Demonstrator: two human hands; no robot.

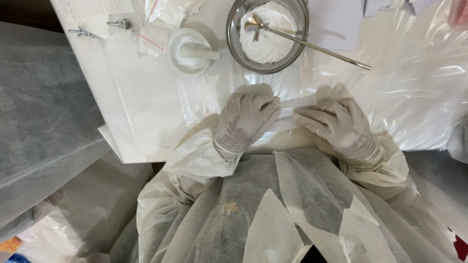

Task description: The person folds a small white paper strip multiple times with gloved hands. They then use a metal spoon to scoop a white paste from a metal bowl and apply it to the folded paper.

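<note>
Head view: left hand (pixel 246 119), right hand (pixel 336 127) pinch white strip (pixel 300 102); fingertips partly hidden.

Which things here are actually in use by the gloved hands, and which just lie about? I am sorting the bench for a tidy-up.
In use:
left hand and right hand, both gripping the white strip

Lying about:
metal bowl of white powder with long spoon
white mortar with pestle
metal clips
small plastic bags
</note>
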